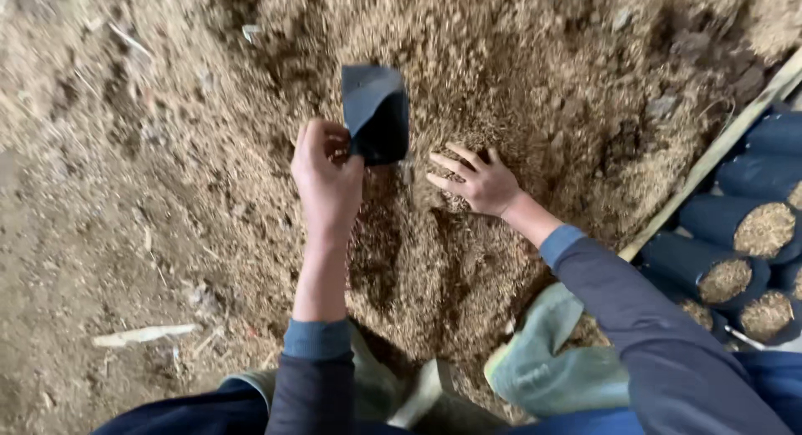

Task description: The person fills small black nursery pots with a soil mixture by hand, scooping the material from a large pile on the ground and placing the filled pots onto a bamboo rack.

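Note:
My left hand grips the edge of a small black plastic bag, holding it upright with its mouth open above a heap of brown, husk-like soil mix. My right hand lies just right of the bag, palm down and fingers spread, pressed into the loose mix. It holds nothing that I can see. Both of my arms wear dark blue sleeves.
Several filled black bags lie stacked on their sides at the right, behind a wooden slat. My pale green boots stand at the heap's near edge. Bare packed earth with a light stick spreads to the left.

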